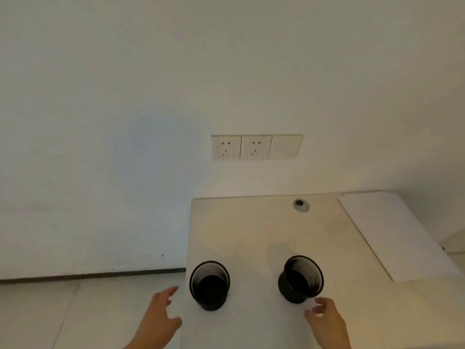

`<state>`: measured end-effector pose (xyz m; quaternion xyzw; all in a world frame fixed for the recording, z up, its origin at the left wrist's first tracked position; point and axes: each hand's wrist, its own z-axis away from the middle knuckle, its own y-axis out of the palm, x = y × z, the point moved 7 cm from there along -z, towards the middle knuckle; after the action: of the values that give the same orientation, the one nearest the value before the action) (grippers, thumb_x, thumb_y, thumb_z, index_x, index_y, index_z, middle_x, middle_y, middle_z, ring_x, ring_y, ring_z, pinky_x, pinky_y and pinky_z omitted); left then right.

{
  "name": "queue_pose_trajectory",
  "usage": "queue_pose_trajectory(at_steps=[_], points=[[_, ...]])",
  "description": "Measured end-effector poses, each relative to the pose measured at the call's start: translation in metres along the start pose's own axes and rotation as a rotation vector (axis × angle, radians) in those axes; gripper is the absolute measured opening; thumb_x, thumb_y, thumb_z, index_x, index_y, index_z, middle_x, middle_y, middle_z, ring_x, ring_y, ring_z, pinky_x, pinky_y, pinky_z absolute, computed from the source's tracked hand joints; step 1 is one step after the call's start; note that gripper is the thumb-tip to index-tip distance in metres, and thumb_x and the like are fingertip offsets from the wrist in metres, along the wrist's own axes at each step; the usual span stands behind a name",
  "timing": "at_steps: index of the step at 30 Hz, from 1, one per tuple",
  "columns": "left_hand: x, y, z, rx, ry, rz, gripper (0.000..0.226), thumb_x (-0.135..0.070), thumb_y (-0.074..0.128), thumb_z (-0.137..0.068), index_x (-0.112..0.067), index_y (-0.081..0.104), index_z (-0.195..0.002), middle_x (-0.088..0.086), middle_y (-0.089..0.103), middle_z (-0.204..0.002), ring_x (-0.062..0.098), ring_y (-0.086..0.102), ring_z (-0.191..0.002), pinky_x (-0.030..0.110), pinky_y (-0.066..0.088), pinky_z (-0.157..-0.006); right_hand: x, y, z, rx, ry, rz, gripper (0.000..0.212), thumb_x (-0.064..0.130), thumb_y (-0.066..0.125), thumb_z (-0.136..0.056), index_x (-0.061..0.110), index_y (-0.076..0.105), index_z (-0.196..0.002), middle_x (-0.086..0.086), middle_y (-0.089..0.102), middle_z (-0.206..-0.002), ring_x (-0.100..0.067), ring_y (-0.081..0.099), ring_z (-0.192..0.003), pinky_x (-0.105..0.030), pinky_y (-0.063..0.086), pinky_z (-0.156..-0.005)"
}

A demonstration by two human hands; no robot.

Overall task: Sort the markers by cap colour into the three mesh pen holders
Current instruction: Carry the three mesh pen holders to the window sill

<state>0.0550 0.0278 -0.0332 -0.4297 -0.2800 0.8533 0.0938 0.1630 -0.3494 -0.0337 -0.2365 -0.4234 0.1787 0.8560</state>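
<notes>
Two black round mesh pen holders stand empty on the pale bench; left hand and right hand hover, fingers loose, holding nothing; sorting seems unstarted, markers need finding

Both forearms run out of sight past the bottom edge, so the left hand and right hand show only from the wrist up. The tabletop is cut off at its near edge and right side. Only two mesh pen holders show, the left holder and right holder; their dark insides hide any contents.
</notes>
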Motion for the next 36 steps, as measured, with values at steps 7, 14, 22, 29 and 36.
queue_pose_trajectory(at_steps=[7,14,22,29,36], points=[[-0.005,0.046,0.002,-0.064,0.058,0.049,0.100,-0.032,0.084,-0.062,-0.022,0.025,-0.142,0.000,0.033,-0.140,0.016,0.038,-0.127,0.034,0.036,-0.104,0.009,0.020,-0.019,0.042,-0.307,-0.170,0.064,-0.002,0.080,-0.064,0.005,0.050,-0.121,-0.012,0.056,-0.118,-0.029,0.055,-0.108,-0.040,0.047,-0.086],[-0.014,0.069,-0.007,-0.229,0.008,0.277,0.095,-0.033,0.088,-0.055,-0.032,0.032,-0.132,-0.009,0.047,-0.126,0.007,0.045,-0.110,0.023,0.038,-0.088,0.010,0.024,-0.030,-0.122,-0.337,-0.230,0.077,0.017,0.088,-0.055,0.037,0.041,-0.112,0.013,0.054,-0.108,-0.007,0.052,-0.095,-0.007,0.035,-0.070],[-0.027,0.068,-0.013,-0.323,-0.040,0.428,0.085,-0.029,0.089,-0.050,-0.037,0.040,-0.119,-0.018,0.051,-0.114,0.004,0.049,-0.104,0.010,0.036,-0.078,0.020,0.035,-0.039,-0.092,-0.296,-0.193,0.082,0.024,0.087,-0.057,0.022,0.041,-0.124,0.009,0.054,-0.111,-0.010,0.051,-0.099,-0.022,0.038,-0.082],[0.003,0.051,0.035,-0.352,-0.154,0.380,0.084,-0.029,0.088,-0.053,-0.024,0.045,-0.124,-0.011,0.055,-0.114,0.009,0.052,-0.104,0.019,0.041,-0.087,0.039,0.081,-0.001,0.213,-0.400,-0.135,0.071,0.029,0.083,-0.061,0.024,0.047,-0.122,0.012,0.058,-0.106,-0.004,0.055,-0.094,-0.017,0.039,-0.080],[0.108,0.012,0.154,-0.405,-0.502,0.514,0.073,-0.027,0.086,-0.060,-0.016,0.048,-0.122,0.000,0.061,-0.114,0.017,0.056,-0.102,0.028,0.044,-0.085,0.049,0.154,0.087,0.643,-0.457,-0.025,0.058,0.028,0.078,-0.071,0.029,0.048,-0.121,0.009,0.062,-0.111,-0.007,0.059,-0.102,-0.026,0.046,-0.084]])
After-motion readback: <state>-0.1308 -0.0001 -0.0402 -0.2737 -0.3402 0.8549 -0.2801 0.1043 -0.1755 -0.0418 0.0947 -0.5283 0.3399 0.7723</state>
